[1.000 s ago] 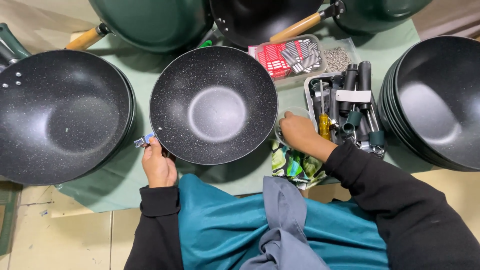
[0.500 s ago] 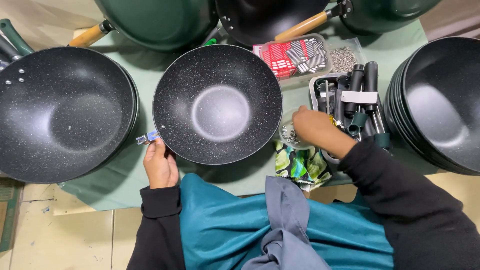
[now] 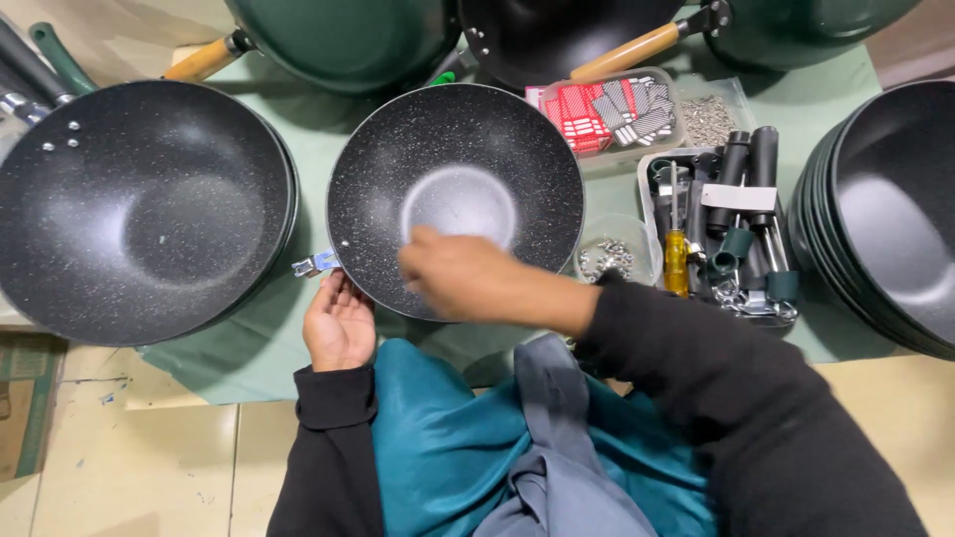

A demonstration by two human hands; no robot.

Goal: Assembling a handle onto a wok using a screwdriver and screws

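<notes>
You steadied the speckled pan (image 3: 456, 199) on the green surface (image 3: 249, 348) with your open left hand (image 3: 338, 326) under its bracket (image 3: 314, 265), while your right hand (image 3: 463, 278) (grip blurred, indeterminable) crossed its near rim.

**Layout of the workbench, seen from above**

A handleless wok (image 3: 455, 199) sits at centre on the table cover (image 3: 249, 353). A second wok (image 3: 144, 209) lies to its left; a stack of woks (image 3: 885, 214) lies far right. Between centre wok and stack stands a tool tray (image 3: 721, 224), with a small dish of screws (image 3: 609, 259) just left of it. Behind the tray lies a parts box (image 3: 612, 109).
</notes>
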